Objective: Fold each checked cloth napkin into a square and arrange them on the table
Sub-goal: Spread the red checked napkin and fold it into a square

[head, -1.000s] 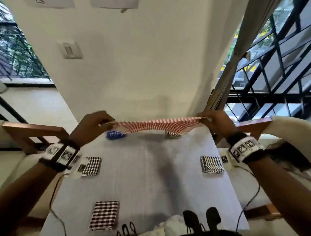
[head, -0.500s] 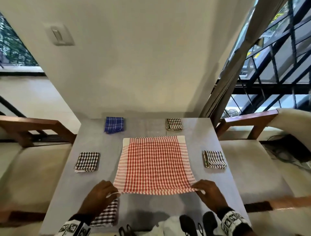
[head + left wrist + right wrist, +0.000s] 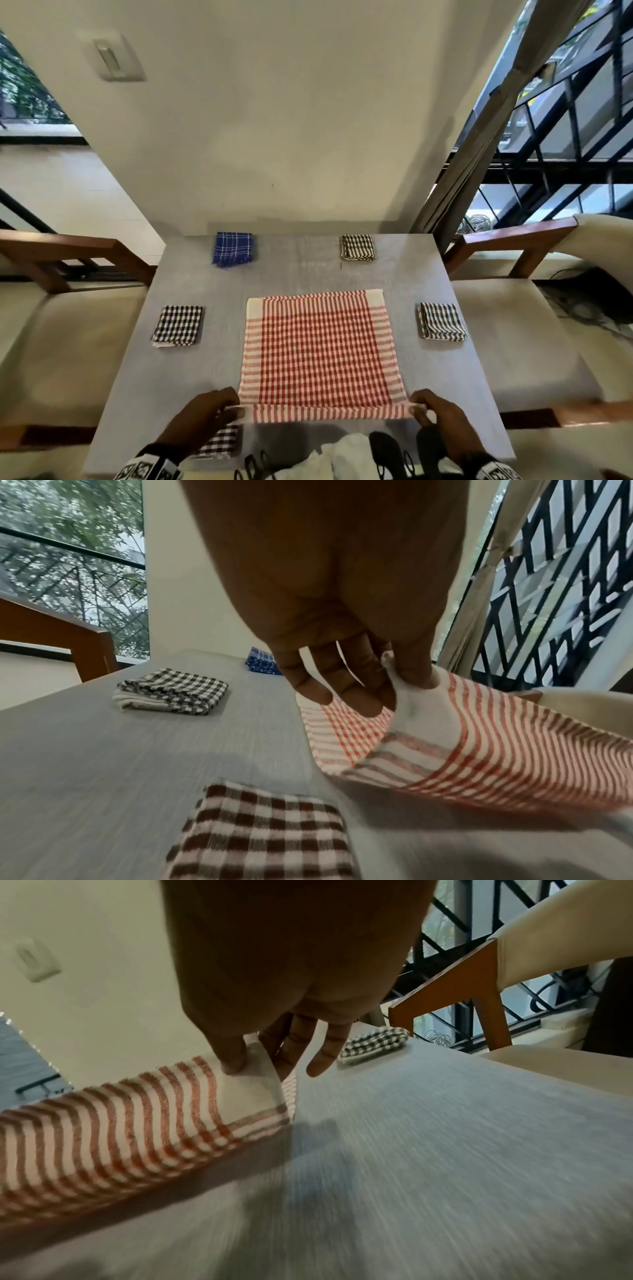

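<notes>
The red checked napkin (image 3: 318,353) lies spread in the middle of the table (image 3: 191,377). Its near edge is lifted: the left hand (image 3: 202,416) pinches the near left corner, the right hand (image 3: 442,419) pinches the near right corner. Five folded napkins lie along the table edges

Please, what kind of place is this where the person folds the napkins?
Probably a dining corner in a home. A grey table stands against a plain wall with a light switch; wooden chairs with cream cushions sit at both sides, and a barred window is at the right.
</notes>
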Action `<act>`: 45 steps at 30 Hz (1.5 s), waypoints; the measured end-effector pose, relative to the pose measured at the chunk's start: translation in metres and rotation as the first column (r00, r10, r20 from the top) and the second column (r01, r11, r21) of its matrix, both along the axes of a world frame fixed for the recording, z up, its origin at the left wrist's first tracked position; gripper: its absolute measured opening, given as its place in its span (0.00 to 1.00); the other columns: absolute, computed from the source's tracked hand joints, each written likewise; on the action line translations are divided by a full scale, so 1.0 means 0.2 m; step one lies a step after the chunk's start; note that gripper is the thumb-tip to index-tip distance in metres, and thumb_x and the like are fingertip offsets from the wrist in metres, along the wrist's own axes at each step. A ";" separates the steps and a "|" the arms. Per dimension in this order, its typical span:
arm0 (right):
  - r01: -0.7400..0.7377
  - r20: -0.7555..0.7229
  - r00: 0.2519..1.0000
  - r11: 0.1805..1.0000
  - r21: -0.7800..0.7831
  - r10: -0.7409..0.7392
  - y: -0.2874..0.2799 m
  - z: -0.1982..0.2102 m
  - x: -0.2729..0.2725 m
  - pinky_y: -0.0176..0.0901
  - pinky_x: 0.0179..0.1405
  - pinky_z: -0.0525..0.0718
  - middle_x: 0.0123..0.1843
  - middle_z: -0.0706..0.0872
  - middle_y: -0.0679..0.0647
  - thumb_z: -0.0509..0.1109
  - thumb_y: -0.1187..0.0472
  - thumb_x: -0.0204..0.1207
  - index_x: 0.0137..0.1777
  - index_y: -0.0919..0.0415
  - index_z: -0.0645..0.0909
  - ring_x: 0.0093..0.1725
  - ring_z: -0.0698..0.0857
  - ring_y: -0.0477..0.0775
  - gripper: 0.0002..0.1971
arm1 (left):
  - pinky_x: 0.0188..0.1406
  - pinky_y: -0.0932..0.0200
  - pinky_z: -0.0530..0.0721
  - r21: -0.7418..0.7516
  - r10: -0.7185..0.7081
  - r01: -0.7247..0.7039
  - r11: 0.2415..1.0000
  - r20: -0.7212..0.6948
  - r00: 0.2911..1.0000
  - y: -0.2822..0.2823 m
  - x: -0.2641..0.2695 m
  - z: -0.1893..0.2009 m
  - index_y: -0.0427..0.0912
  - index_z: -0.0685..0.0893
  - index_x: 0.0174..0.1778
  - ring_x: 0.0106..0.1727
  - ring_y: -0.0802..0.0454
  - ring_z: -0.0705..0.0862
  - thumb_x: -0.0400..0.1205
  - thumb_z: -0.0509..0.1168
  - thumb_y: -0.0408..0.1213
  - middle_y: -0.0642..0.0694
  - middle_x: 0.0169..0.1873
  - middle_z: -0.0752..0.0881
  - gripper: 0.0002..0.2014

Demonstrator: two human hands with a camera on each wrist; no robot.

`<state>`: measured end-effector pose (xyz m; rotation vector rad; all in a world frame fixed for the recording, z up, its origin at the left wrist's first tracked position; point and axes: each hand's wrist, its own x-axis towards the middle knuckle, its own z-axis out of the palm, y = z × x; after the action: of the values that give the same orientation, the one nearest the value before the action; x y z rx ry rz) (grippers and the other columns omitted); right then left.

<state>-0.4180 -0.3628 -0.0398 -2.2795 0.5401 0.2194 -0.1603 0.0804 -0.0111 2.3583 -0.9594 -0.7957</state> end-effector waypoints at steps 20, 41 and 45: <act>0.457 0.080 0.879 0.879 0.135 -0.470 -0.36 -0.09 1.04 0.59 0.50 0.88 0.45 0.90 0.52 0.73 0.54 0.80 0.48 0.52 0.84 0.46 0.89 0.58 0.03 | 0.40 0.43 0.90 -0.134 0.721 -0.781 0.610 -0.315 0.617 -0.48 0.80 -0.20 0.46 0.84 0.45 0.41 0.41 0.89 0.79 0.72 0.37 0.40 0.42 0.90 0.03; 0.425 0.005 0.894 0.845 -0.323 -0.447 -0.31 -0.21 1.42 0.54 0.49 0.80 0.55 0.85 0.61 0.66 0.49 0.81 0.56 0.60 0.79 0.54 0.83 0.65 0.15 | 0.52 0.45 0.82 0.118 0.751 -0.774 0.622 0.191 0.632 -0.67 0.90 -0.30 0.42 0.81 0.58 0.56 0.37 0.83 0.77 0.72 0.45 0.38 0.54 0.86 0.17; 0.302 0.268 0.937 0.902 -0.309 -0.222 -0.07 -0.11 1.39 0.57 0.62 0.80 0.62 0.82 0.57 0.63 0.50 0.81 0.63 0.57 0.78 0.61 0.79 0.57 0.16 | 0.53 0.44 0.83 -0.074 0.573 -0.603 0.795 0.417 0.705 -0.85 0.77 -0.17 0.43 0.80 0.61 0.56 0.42 0.81 0.80 0.68 0.42 0.42 0.55 0.83 0.15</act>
<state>-0.1399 -0.3773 -0.0627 -2.4898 0.8104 -0.2933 -0.0057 -0.0902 -0.0446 2.7171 -0.2485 -0.0568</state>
